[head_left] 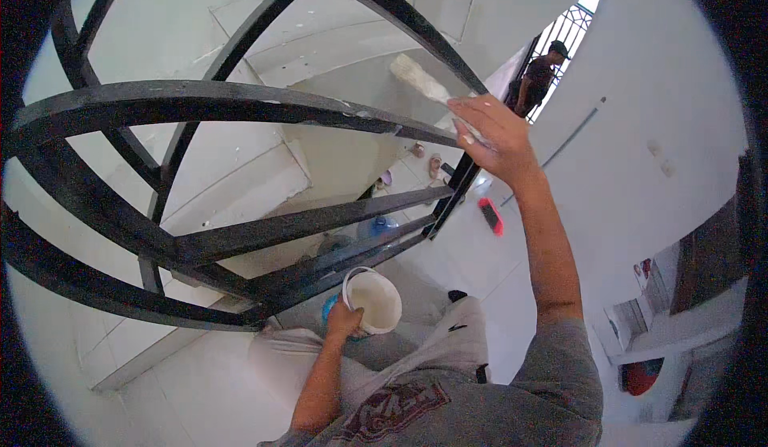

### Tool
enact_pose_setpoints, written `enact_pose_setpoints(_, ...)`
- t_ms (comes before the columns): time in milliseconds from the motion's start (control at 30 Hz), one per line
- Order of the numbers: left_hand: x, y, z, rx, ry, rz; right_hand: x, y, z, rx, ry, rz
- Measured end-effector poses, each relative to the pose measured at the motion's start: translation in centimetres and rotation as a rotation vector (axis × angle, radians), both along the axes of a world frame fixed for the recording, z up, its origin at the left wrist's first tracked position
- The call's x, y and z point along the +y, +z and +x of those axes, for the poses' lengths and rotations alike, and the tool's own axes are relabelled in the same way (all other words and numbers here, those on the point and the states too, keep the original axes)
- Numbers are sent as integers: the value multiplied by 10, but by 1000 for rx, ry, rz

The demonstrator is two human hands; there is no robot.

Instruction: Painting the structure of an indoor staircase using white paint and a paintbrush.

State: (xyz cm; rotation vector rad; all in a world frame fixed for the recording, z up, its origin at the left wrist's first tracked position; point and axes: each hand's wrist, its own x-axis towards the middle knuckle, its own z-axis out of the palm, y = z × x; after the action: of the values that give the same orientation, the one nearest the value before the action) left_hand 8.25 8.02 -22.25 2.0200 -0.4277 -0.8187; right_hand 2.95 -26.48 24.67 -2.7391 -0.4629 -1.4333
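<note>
My right hand (pixel 490 135) grips a paintbrush (pixel 420 76) with a broad, cream-coated head, raised just beyond the curved black metal railing (pixel 264 109), over the pale stairwell wall. White smears mark my fingers. Lower, near my lap, my left hand (pixel 345 319) holds a small white bucket (pixel 378 303) by its side, with cream-coloured contents inside. Something blue, partly hidden behind the bucket, touches or sits close to it. The railing's bars cross in front of me and to my left, with flaking light patches on the middle rail.
Another person (pixel 542 75) in dark clothing stands at a barred doorway. Pale tiled steps (pixel 228 183) lie beyond the railing. A pink-and-black brush head (pixel 490 216), a thin pole (pixel 572 135), footwear (pixel 434 166) and a blue container (pixel 382 226) are below. Shelving (pixel 644 351) is at right.
</note>
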Motion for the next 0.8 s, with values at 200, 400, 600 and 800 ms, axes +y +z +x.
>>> enact_pose_setpoints(200, -14, 45, -8, -39, -18, -28, -80, -63, -30, 496, -256, 85)
enact_pose_setpoints(400, -18, 112, -19, 70, 20, 54, -19, -7, -26, 215, -54, 144)
enact_pose_setpoints(600, -35, 34, -12, -15, -96, 174, -20, -8, 7, 149, 90, -26)
enact_pose_setpoints(800, -32, 13, -19, -155, -28, -41, -105, -59, -28, 473, -175, -80)
